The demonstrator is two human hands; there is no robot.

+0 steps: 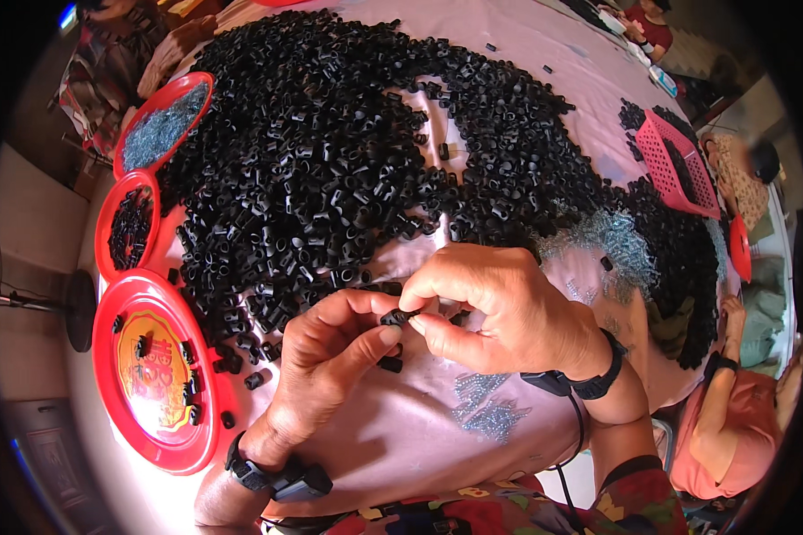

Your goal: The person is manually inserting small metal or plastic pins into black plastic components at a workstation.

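Between my two hands is a small black plastic part (395, 316), held just above the pink tablecloth. My left hand (326, 357) pinches its left end with thumb and forefinger. The thumb and forefinger of my right hand (500, 308) close on its right end; whether they also hold a smaller piece is hidden. Below the fingertips another black part (390, 364) lies on the cloth. A huge heap of short, hollow black parts (303, 152) spreads beyond my hands. Close to my right wrist are small clear bluish pieces (491, 410), scattered on the cloth.
At left stand a red plate (214, 428) with several black parts, a red bowl (103, 218) of dark pieces and a red bowl (207, 82) of bluish pieces. A pink basket (678, 169) sits at right beside more bluish pieces (625, 245). Other people are around the table.
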